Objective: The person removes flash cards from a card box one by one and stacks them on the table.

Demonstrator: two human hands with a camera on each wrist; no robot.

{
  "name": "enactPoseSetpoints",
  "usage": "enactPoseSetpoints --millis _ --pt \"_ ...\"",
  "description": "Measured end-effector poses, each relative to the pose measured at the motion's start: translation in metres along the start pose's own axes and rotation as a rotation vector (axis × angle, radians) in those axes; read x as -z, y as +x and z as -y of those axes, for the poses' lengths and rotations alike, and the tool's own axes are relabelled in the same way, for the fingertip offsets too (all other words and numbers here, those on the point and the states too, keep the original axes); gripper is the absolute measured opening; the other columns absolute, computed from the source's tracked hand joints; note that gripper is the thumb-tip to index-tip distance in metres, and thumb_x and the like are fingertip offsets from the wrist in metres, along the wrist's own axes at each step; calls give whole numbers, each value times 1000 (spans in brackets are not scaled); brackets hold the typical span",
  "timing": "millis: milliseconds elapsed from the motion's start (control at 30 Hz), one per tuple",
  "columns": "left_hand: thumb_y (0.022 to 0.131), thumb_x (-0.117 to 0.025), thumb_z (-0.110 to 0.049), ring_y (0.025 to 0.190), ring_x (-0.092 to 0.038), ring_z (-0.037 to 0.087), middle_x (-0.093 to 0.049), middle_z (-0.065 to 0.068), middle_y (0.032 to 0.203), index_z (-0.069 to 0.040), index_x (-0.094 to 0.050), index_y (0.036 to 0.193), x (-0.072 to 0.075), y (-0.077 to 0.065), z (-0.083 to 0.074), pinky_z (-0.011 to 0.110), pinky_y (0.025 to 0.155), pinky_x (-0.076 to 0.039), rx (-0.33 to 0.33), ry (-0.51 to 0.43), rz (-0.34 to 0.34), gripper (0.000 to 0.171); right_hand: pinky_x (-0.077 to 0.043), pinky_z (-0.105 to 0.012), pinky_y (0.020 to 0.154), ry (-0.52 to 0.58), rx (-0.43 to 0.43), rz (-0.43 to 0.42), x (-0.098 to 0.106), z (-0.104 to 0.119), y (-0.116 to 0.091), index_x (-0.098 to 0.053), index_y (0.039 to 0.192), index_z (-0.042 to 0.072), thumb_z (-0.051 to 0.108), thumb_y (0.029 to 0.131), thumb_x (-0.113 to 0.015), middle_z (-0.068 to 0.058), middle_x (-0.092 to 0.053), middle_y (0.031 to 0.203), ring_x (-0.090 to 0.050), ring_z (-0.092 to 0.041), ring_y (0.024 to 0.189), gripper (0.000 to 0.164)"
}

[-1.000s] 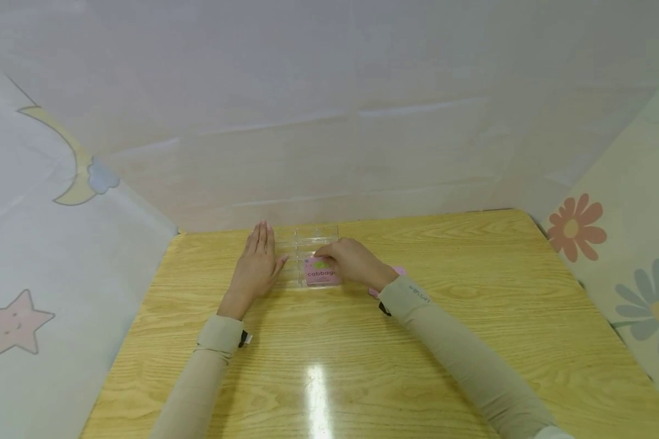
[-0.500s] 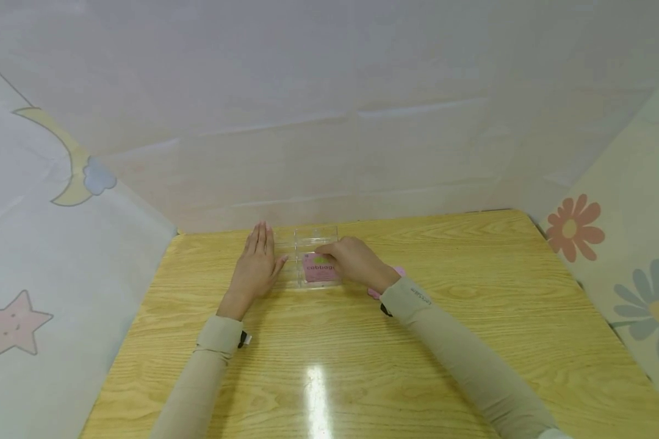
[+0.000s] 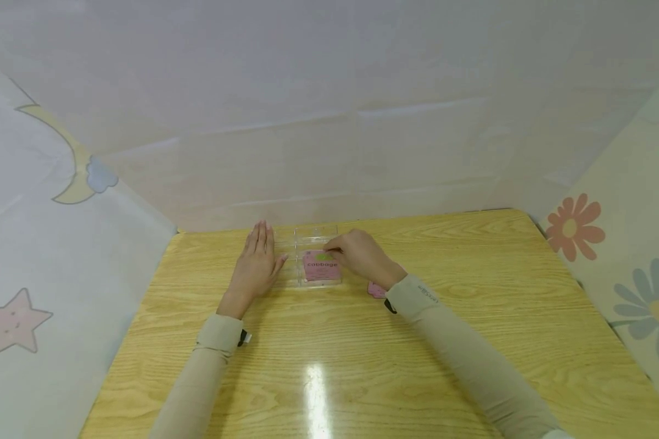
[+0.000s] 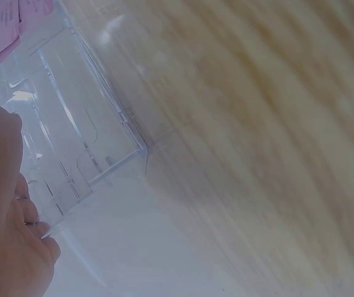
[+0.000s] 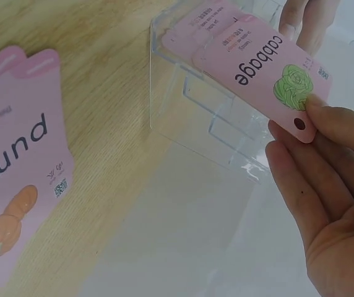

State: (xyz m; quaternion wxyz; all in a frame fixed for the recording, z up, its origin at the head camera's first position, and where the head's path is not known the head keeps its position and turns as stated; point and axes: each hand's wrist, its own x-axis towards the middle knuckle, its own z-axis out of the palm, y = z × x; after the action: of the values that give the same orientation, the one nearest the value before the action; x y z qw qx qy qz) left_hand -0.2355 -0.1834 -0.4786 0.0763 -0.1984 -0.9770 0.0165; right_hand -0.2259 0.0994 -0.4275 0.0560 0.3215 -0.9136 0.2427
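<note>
A clear plastic organizer point(image 3: 316, 232) with compartments sits near the table's back edge. My right hand point(image 3: 364, 256) pinches a pink card printed "cabbage" point(image 5: 260, 59) between thumb and fingers, by the end with the hole. In the right wrist view the card slants over the organizer's right part, with another pink card point(image 5: 180, 37) just under it. My left hand point(image 3: 255, 265) lies along the organizer's left side, fingers straight and together, thumb spread toward the compartments. The left wrist view shows its fingers point(image 4: 31, 213) at the clear plastic edge.
Pink cards, the top one with a pumpkin picture point(image 5: 25, 154), lie on the wooden table point(image 3: 417, 378) to the right, partly under my right wrist in the head view. A pale cloth wall point(image 3: 329, 164) stands right behind the table, with printed side walls left and right.
My right hand has shifted slightly up and to the right at the cabbage card, whose whole word now shows. The left hand stays in place.
</note>
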Motion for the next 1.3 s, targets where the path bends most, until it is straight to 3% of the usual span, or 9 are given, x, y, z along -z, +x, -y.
enactPoseSetpoints --millis 200,400,467,600,667,733,867,1100,1300 --pt "114 -35 -47 164 -14 46 -11 34 172 14 -15 162 0 0 0 53 135 -17 -1 -1 -10 80 -66 -32 83 50 11 0 3 -2 -1 -83 112 6 12 100 -72 -9 -83 108 -81 -21 95 17" --pt "114 -34 -47 164 -12 46 -4 33 173 13 -13 163 1 0 0 52 136 -15 4 -12 4 80 -66 -30 82 114 21 17 6 -6 -2 -81 117 5 11 102 -68 -11 -82 112 -81 -22 96 20" --pt "114 -34 -47 164 -10 45 -3 32 173 13 -11 163 2 0 -1 52 136 -14 8 -15 12 80 -64 -26 74 149 11 15 8 -8 -2 -80 118 4 10 103 -67 -12 -81 114 -79 -19 84 21" --pt "114 -35 -46 164 -9 45 -5 33 173 13 -12 163 3 0 -1 53 136 -14 8 -19 10 80 -43 -20 56 201 -39 10 13 -12 -4 -79 122 4 7 104 -64 -13 -81 116 -52 -9 55 23" --pt "114 -37 -45 164 -10 45 -6 33 173 14 -13 163 2 0 -1 53 136 -16 6 -23 3 80 -35 -19 53 219 -76 14 16 -14 -6 -78 124 5 6 105 -63 -13 -81 116 -38 -7 53 25" --pt "114 -38 -45 164 -11 46 -7 34 173 14 -14 162 2 0 -1 54 135 -16 5 -25 -4 80 -33 -19 53 239 -114 17 18 -16 -7 -77 126 6 6 105 -61 -12 -81 117 -34 -6 53 26" --pt "114 -38 -45 164 -10 46 -6 34 173 14 -12 163 2 -1 -1 55 135 -17 6 -27 -5 81 -37 -21 56 275 -160 3 24 -19 -11 -76 129 7 6 105 -61 -14 -80 118 -41 -9 57 28" --pt "114 -34 -46 165 -7 44 -5 33 173 13 -11 163 2 0 0 52 136 -14 8 -16 14 81 -45 -19 56 338 -216 -39 30 -30 -21 -76 127 3 5 104 -64 -17 -79 118 -68 -13 77 26" --pt "114 -33 -47 165 -8 44 -5 33 173 12 -8 163 1 0 1 52 136 -13 10 -11 19 81 -60 -23 67 356 -248 -44 34 -38 -30 -76 126 2 5 103 -65 -18 -79 117 -78 -20 87 26"
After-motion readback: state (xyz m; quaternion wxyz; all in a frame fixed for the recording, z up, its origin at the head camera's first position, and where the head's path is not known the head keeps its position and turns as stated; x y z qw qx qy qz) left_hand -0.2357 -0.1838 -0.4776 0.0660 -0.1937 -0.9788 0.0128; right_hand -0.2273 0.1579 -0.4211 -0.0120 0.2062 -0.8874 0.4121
